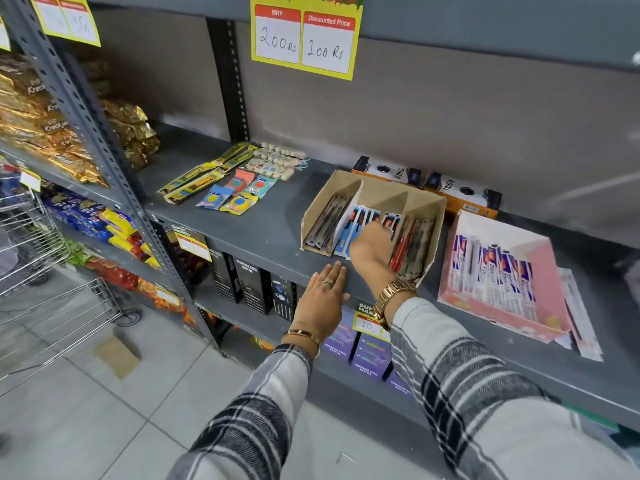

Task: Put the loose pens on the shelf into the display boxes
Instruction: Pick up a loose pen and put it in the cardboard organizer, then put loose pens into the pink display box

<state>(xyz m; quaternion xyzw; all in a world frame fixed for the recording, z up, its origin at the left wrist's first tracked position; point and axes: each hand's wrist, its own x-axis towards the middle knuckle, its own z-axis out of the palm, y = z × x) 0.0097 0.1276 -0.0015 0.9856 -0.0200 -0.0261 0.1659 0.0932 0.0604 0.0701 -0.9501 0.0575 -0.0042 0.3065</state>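
Head view looks down on a grey metal shelf (263,233) in a shop. Near the centre stands a brown cardboard display box (427,206) with three slanted compartments. Its left compartment holds dark pen packs (327,225), the middle one blue-and-white pen packs (358,220), and the right one red and dark pen packs (412,244).

The right hand (372,245) reaches into the middle compartment, fingers curled down among the blue-and-white packs; whether it is clamped on one of them cannot be told, since the fingertips are hidden and blurred. A gold watch (393,296) sits on that wrist. The left hand (323,296) lies flat and spread, holding nothing, on the front edge of the shelf at about 7 o'clock from the brown box, with a ring on one finger and a bangle (304,336) at the wrist. Both sleeves are plaid.

At 3 o'clock from the brown box sits a pink display box (550,268) with a row of blue-and-white pen packs (495,275) inside. Just beside its right wall, loose pens (580,317) in clear wrappers lie on the shelf. At 12 to 1 o'clock behind the brown box are two orange-and-white cartons (464,194). At 10 o'clock lie small coloured packets (235,195). A yellow price sign (306,36) hangs at 12 o'clock.
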